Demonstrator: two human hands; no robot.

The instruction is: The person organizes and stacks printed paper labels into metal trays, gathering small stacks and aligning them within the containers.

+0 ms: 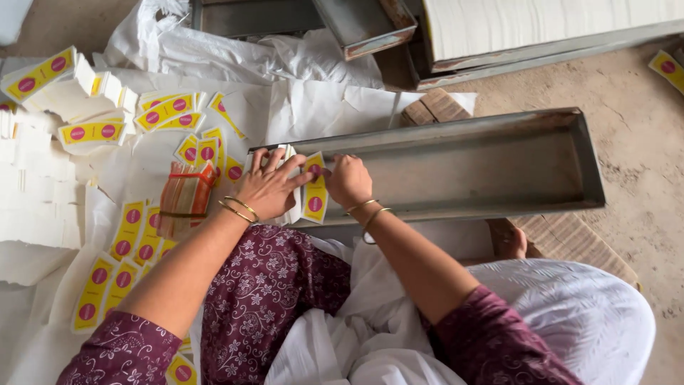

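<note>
Open tray to the right, clutter to the left

The long grey metal tray [456,167] lies bare along most of its length, walled by low rims; only its left end is filled by a stack of yellow-and-pink labelled white cards [308,187] and both hands. Left of it, loose yellow labels [132,232], a banded bundle [184,199] and white card stacks [35,192] crowd the floor sheet.

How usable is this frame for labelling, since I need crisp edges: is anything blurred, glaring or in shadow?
Head view: soft, even light, with no hard shadows or glare; the left hand and right hand on the yellow labelled stack look slightly soft; the metal tray is evenly lit; the edges bend a little.
</note>
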